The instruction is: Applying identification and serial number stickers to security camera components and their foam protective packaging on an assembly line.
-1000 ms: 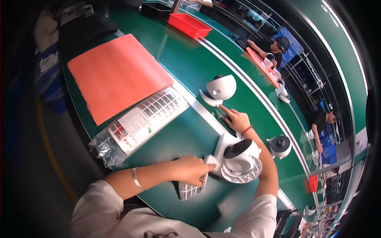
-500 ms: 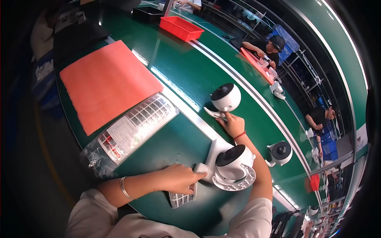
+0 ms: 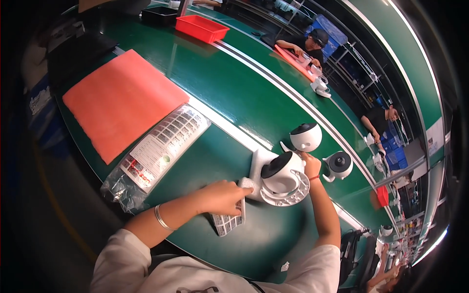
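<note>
My left hand (image 3: 222,198) is closed over a small sheet of printed labels (image 3: 228,224), with its thumb or index fingertip at a pale speckled lump (image 3: 247,184) whose kind I cannot make out. Just right of it a white round device with a black top (image 3: 286,178) lies tilted, its ring-shaped, hollowed base facing me. Behind that device my right hand (image 3: 311,167) reaches to the foot of a second white round device (image 3: 306,139), which stands upright; the near device partly hides these fingers, though they appear closed on the foot. A third such device (image 3: 339,165) stands further right.
An orange-red mat (image 3: 124,105) lies at the left, beside a plastic bag of label sheets (image 3: 163,151). A red bin (image 3: 202,29) and a black tray (image 3: 159,16) stand at the back. Across the green bench (image 3: 229,93), co-workers (image 3: 312,46) handle white parts.
My right hand has drawn the second device rightward, close to the third one. The whole view has shifted somewhat. My left hand stays on the label sheet by the near device.
</note>
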{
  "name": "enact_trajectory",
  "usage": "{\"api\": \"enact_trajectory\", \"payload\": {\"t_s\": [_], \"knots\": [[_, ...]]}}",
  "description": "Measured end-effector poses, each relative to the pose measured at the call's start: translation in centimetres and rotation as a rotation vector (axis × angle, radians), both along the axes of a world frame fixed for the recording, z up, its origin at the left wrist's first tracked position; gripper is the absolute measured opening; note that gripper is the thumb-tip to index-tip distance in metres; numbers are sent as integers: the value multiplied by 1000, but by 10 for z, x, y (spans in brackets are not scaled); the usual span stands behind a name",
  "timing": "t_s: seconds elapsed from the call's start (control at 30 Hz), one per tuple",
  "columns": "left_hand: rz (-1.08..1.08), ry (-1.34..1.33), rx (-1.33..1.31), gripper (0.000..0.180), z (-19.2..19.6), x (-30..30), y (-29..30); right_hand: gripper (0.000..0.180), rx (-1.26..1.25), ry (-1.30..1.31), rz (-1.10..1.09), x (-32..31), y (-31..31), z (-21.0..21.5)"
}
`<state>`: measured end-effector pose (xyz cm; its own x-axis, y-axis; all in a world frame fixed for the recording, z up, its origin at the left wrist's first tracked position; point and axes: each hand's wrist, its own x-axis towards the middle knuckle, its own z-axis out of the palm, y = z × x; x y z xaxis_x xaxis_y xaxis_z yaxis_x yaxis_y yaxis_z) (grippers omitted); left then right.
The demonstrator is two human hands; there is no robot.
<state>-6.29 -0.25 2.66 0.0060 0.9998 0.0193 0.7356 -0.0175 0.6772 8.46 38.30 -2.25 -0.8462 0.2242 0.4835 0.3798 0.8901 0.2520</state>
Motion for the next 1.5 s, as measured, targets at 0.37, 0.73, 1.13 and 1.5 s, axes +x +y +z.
{"api": "enact_trajectory", "payload": {"t_s": [0.37, 0.73, 1.13, 1.5], "knots": [[-69, -152, -15, 74, 21, -27, -13, 28, -60, 33, -171, 104, -82, 7], [-44, -928, 343, 54, 54, -13, -23, 27, -231, 99, -390, 180, -169, 8], [80, -862, 369, 17, 37, 26, -16, 34, -117, 439, 204, 155, -276, 74], [99, -342, 572, 20, 16, 72, -15, 49, -468, 426, 471, 115, -290, 69]]}}
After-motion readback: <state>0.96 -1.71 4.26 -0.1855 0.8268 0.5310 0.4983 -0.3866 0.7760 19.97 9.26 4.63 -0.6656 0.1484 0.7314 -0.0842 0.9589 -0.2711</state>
